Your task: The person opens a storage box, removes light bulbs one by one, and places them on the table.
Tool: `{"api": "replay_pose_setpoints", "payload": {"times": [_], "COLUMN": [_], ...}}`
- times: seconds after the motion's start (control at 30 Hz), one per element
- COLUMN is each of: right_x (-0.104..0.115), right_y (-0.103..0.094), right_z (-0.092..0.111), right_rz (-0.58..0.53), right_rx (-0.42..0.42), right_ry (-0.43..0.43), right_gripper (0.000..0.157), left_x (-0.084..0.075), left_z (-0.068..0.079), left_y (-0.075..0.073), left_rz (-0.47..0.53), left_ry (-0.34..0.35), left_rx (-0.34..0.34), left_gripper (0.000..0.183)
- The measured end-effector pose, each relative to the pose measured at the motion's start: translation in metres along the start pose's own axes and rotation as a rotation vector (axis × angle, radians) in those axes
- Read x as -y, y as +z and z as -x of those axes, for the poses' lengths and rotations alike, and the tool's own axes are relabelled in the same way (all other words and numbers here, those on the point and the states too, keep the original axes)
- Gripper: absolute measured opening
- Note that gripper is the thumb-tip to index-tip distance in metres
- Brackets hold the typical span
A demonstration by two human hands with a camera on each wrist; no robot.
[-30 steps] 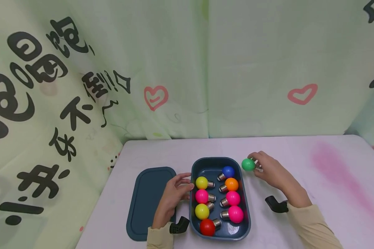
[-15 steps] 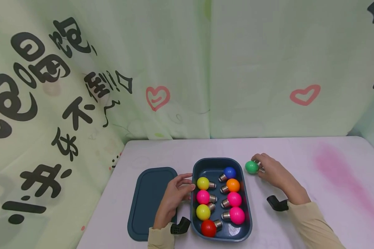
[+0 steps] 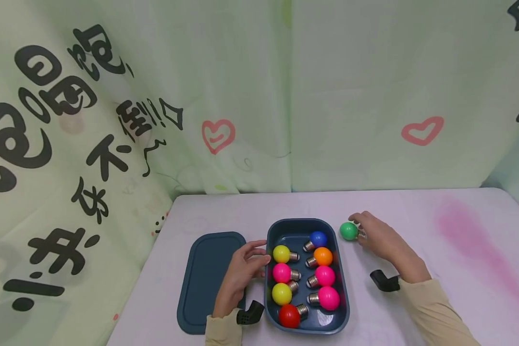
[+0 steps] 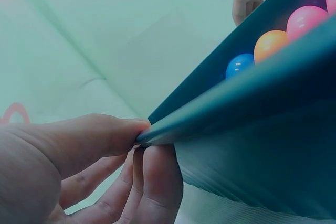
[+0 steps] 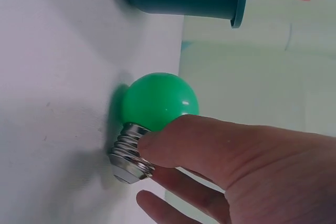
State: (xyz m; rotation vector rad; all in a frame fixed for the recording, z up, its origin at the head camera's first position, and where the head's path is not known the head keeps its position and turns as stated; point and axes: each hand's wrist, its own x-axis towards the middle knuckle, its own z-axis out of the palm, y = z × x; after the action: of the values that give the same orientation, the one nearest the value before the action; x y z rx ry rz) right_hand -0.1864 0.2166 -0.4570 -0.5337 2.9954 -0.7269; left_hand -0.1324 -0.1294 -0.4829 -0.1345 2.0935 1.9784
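Observation:
A dark blue box (image 3: 304,331) on the table holds several coloured light bulbs in two columns. My left hand (image 3: 242,271) pinches the box's left rim between thumb (image 4: 105,137) and fingers, plain in the left wrist view. To the right of the box is a green light bulb (image 3: 348,231), at the tabletop. My right hand (image 3: 376,236) has its thumb on the metal screw base (image 5: 128,153), with other fingers partly hidden behind the bulb. Among the boxed bulbs are a blue bulb (image 3: 318,238), an orange bulb (image 3: 323,256) and a red bulb (image 3: 289,316).
A flat dark blue lid (image 3: 205,283) lies left of the box, partly behind my left hand. The white table (image 3: 415,211) carries a pink smear on the right. A printed curtain (image 3: 346,96) hangs along the back and left.
My right hand and the green bulb have moved slightly right and down, away from the box, then stayed nearly still. My left hand keeps its place on the rim.

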Motion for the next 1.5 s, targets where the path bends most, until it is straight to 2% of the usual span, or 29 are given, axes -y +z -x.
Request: {"api": "replay_pose_setpoints", "payload": {"times": [0.47, 0.73, 0.93, 1.2, 1.5], "right_x": [0.020, 0.042, 0.063, 0.091, 0.114], "right_y": [-0.006, -0.010, -0.009, 0.002, 0.014], "right_z": [0.003, 0.002, -0.003, -0.012, -0.019], "right_rz": [0.040, 0.053, 0.050, 0.015, 0.024], "right_rx": [-0.009, -0.057, -0.085, -0.007, 0.035], "right_ry": [0.004, -0.049, -0.099, -0.100, -0.154], "right_gripper": [0.043, 0.041, 0.039, 0.041, 0.043], "left_x": [0.003, 0.001, 0.001, 0.001, -0.003], "left_z": [0.003, 0.004, 0.004, 0.004, 0.005], "left_y": [-0.003, -0.002, -0.001, -0.002, 0.001], "left_rz": [-0.022, -0.020, -0.028, -0.045, -0.035], "left_ry": [0.004, -0.006, 0.016, 0.021, 0.031], "left_rx": [-0.001, -0.004, -0.006, -0.009, -0.003], "left_gripper": [0.048, 0.048, 0.047, 0.048, 0.046]}}
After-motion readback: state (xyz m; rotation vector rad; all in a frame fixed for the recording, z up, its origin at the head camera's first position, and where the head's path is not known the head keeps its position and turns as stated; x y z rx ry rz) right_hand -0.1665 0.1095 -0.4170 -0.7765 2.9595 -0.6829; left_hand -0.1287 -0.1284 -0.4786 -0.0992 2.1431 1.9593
